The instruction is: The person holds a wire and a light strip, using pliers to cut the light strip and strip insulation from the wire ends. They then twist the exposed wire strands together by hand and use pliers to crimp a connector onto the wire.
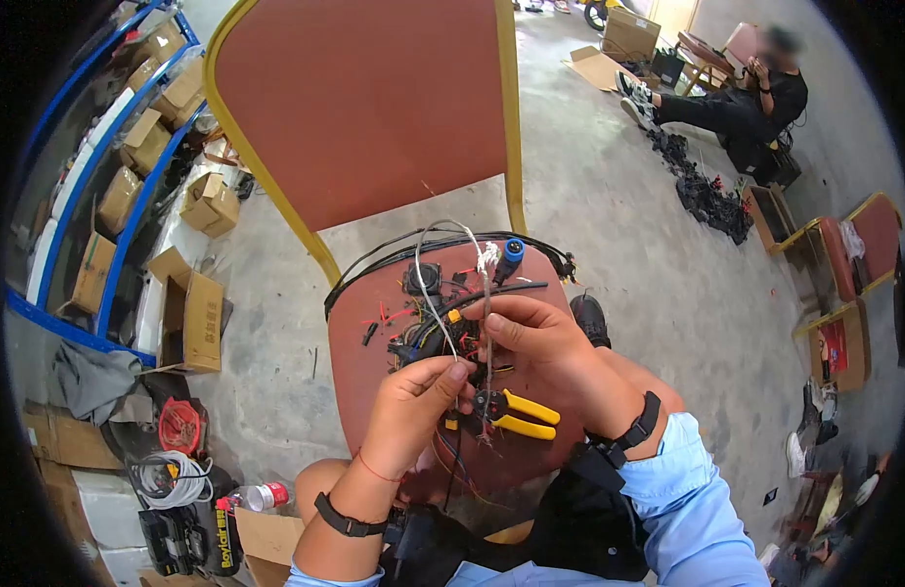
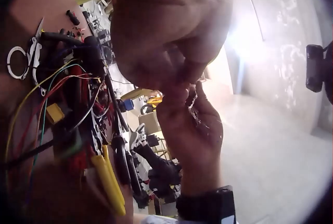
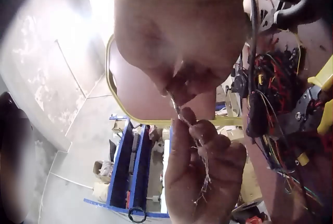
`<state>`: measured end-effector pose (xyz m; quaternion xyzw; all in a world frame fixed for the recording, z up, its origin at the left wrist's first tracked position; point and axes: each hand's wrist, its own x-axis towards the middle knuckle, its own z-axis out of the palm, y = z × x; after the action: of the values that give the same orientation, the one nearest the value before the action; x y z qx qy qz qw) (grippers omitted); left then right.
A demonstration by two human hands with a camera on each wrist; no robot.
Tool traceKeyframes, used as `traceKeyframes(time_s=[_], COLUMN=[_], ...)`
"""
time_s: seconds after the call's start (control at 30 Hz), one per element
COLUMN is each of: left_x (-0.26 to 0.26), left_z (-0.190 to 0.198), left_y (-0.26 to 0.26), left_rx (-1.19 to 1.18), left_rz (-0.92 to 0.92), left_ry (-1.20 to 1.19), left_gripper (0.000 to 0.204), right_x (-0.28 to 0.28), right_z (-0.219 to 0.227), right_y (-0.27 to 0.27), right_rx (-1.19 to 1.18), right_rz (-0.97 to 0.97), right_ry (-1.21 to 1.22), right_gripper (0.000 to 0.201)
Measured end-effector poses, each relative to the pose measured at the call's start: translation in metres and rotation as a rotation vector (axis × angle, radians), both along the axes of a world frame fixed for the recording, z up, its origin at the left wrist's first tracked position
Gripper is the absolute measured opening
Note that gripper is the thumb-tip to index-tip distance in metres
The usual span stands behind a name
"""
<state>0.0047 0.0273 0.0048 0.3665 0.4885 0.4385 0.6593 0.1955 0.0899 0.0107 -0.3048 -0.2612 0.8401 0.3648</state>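
My left hand pinches a thin grey cable between thumb and fingers. From there the cable loops up and over to a frayed white tuft, then comes down as a stripped, braided length. That length is pinched by my right hand, close beside the left. In the right wrist view its frayed metal strands spread in front of the left hand's fingers. Below the hands, yellow-handled wire strippers lie on the red chair seat. The fingers partly hide the cable where they grip it.
On the seat lie tangled wires, a blue connector and scissors. The chair's backrest rises ahead. Blue shelving with boxes stands left; a seated person is at the far right.
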Motion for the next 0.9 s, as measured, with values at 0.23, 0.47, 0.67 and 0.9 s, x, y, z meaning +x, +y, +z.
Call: traceKeyframes(time_s=[0.23,0.47,0.67,0.9], left_x=[-0.001,0.002,0.001,0.003], left_z=[-0.006,-0.001,-0.004,-0.005], left_y=[-0.001,0.0,-0.001,-0.001], left_rx=[-0.015,-0.043,-0.005,0.161], left_rz=[-0.074,-0.153,-0.156,0.017], left_ry=[0.035,0.068,0.08,0.239], left_gripper=[0.027,0.031,0.03,0.025], right_x=[-0.003,0.001,0.001,-0.004], right_z=[-0.006,-0.01,-0.009,-0.004], right_y=[0.0,0.005,0.003,-0.002], right_rx=[0.035,0.066,0.03,0.028], right_rz=[-0.001,-0.059,-0.041,-0.013], right_ry=[-0.047,-0.018,-0.004,-0.112], right_gripper=[0.027,0.025,0.025,0.026])
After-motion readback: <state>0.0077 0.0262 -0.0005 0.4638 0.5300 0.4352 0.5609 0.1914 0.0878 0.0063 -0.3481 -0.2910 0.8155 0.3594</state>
